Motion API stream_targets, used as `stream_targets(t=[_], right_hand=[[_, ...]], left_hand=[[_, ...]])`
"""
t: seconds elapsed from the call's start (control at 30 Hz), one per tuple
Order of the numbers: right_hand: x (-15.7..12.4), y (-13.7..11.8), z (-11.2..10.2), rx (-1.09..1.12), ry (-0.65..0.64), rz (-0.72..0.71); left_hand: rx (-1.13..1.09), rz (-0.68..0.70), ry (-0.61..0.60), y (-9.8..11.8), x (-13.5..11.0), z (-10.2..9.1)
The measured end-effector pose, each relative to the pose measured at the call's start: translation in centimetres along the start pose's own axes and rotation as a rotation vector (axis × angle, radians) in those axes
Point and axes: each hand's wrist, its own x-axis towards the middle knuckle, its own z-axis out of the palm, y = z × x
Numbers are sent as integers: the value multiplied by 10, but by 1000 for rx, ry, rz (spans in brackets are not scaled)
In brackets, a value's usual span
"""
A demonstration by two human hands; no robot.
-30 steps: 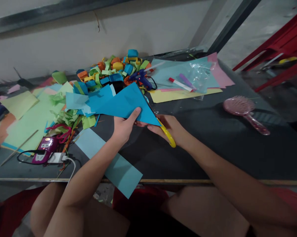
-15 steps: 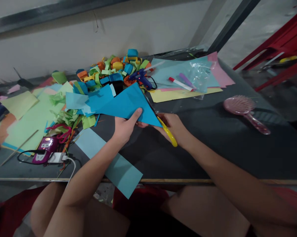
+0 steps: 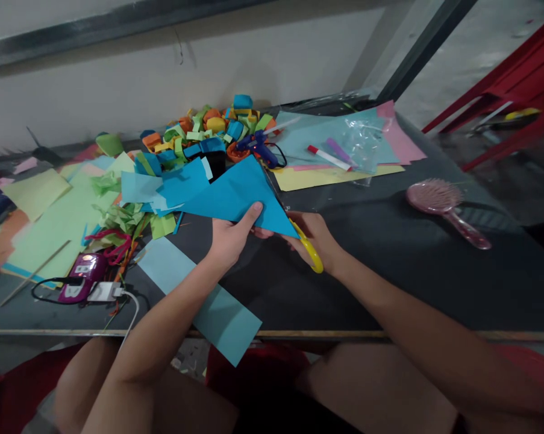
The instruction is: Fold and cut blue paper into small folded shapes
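Observation:
My left hand (image 3: 229,238) pinches the lower edge of a folded blue paper triangle (image 3: 235,193), thumb on top, holding it above the dark table (image 3: 389,271). Just to its right, my right hand (image 3: 314,238) is closed round yellow-handled scissors (image 3: 310,250), whose blades run up along the triangle's right edge. Both hands sit close together over the middle of the table.
A light-blue paper strip (image 3: 199,295) overhangs the front edge. Coloured paper scraps (image 3: 199,135), a blue glue gun (image 3: 258,144) and markers (image 3: 328,157) lie behind. Green sheets (image 3: 55,223) and a purple device (image 3: 79,280) with cables are left, a pink hairbrush (image 3: 443,202) right.
The hands, paper and scissors have held almost the same place; the triangle has shifted slightly against the scissors. The view has tilted a little.

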Motion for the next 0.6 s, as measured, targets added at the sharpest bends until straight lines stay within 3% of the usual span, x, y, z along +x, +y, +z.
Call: stream_targets(t=[0.6], right_hand=[[-1, 2, -3, -88, 2, -35]], left_hand=[[3, 6, 3, 1, -1, 0]])
